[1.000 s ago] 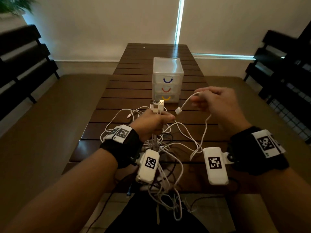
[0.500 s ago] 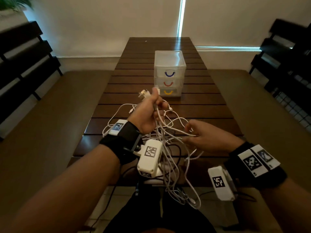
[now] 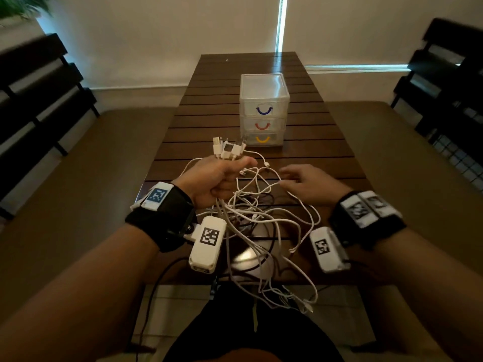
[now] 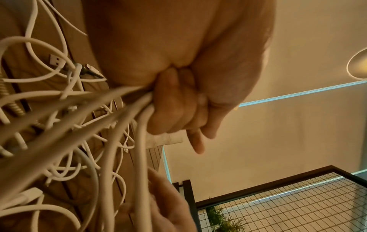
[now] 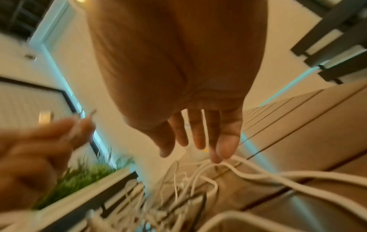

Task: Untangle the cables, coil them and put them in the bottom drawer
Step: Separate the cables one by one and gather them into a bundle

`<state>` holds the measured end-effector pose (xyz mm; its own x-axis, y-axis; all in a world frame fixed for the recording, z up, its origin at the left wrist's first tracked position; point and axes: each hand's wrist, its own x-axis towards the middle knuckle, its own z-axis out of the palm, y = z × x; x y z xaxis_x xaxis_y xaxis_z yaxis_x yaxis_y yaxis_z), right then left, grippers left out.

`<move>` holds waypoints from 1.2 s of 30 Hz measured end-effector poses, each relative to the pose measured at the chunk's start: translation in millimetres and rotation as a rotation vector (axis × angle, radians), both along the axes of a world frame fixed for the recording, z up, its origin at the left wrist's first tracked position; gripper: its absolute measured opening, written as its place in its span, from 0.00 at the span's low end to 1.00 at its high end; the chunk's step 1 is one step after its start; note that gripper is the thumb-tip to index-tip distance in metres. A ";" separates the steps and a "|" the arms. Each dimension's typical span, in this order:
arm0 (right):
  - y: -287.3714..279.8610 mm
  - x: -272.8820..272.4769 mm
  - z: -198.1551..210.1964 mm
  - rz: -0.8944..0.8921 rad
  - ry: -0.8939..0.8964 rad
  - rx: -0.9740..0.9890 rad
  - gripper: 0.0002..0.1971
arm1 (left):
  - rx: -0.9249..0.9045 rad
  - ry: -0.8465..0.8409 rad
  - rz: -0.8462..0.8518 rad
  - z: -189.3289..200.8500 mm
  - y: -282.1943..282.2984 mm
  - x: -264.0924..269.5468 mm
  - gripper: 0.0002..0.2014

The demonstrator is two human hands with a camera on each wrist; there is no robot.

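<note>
My left hand (image 3: 217,178) grips a bundle of white cables (image 3: 258,218) in a fist above the table, with several USB plugs (image 3: 228,150) sticking out past the knuckles. In the left wrist view the curled fingers (image 4: 174,106) clamp the cable strands (image 4: 111,119). The rest of the tangle hangs down over the near table edge. My right hand (image 3: 305,181) hovers to the right of the tangle, fingers straight and spread, its fingertips (image 5: 216,150) just above a cable loop (image 5: 258,174). A clear three-drawer box (image 3: 264,111) stands further back, its bottom drawer (image 3: 262,139) with the yellow handle closed.
The dark slatted wooden table (image 3: 235,82) runs away from me. Black benches (image 3: 39,100) stand on the left, a black wire rack (image 3: 449,95) on the right. A black cable (image 3: 162,278) drops off the near edge toward my lap.
My right hand let go of the cable strand it was holding and moved up and right with fingers spread. The left hand stayed gripping the bundle and tilted the plugs forward.
</note>
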<state>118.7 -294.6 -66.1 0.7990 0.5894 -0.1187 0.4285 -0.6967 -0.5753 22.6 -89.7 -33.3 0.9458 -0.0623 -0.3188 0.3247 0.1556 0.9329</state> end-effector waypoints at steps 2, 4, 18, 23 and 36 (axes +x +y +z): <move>23.2 4.0 -19.4 0.068 -0.061 -0.145 0.22 | -0.009 -0.003 0.032 -1.8 1.3 -4.6 0.15; 38.0 6.6 -35.7 0.127 -0.147 -0.328 0.17 | -0.006 -0.010 0.057 -2.3 2.5 -10.7 0.18; -87.9 -29.2 22.9 -0.502 -0.330 0.013 0.10 | -0.103 -0.065 -0.164 19.8 -46.8 3.4 0.23; -156.7 -65.6 -0.6 -0.669 -0.228 -0.001 0.10 | -0.065 -0.118 -0.411 32.1 -98.6 18.1 0.23; -224.3 -128.8 -51.3 -0.767 0.063 -0.191 0.21 | -0.037 -0.157 -0.577 24.2 -185.3 34.1 0.29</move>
